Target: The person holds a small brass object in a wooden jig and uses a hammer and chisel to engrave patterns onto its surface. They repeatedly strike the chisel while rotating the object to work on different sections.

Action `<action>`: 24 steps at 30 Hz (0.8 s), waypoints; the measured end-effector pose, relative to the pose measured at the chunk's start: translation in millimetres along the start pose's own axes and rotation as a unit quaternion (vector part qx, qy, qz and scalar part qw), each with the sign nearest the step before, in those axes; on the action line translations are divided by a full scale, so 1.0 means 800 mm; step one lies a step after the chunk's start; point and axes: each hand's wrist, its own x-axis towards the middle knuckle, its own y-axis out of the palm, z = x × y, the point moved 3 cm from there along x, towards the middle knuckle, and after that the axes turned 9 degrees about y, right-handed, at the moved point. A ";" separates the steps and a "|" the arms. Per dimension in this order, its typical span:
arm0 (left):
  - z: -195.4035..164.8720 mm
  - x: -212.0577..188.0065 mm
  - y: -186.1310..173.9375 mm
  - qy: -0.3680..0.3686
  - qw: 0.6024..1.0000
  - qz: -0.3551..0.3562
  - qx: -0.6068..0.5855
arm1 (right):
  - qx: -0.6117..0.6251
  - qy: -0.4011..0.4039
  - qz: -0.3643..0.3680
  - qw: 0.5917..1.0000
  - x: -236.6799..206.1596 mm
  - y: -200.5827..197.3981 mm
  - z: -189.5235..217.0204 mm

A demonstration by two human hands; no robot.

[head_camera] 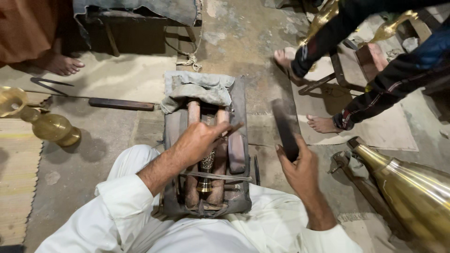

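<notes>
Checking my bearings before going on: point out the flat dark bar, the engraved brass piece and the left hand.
Bar [284,125]: head view, mid-blade.
Brass piece [206,164]: head view, engraved middle.
Left hand [201,138]: head view, back of hand.

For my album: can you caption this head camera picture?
Left hand rests on a brass piece in a cradle; right hand holds a dark file.
</notes>
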 end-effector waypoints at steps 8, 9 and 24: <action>-0.006 -0.003 -0.004 0.006 1.000 -0.003 0.010 | -0.186 -0.180 -0.055 0.964 0.003 -0.032 0.055; -0.006 -0.002 -0.004 0.008 1.000 -0.008 0.009 | -0.114 -0.109 -0.043 0.987 0.007 -0.034 0.051; -0.004 -0.012 -0.011 0.027 0.999 -0.023 -0.021 | -0.192 -0.169 -0.057 0.965 0.014 -0.033 0.066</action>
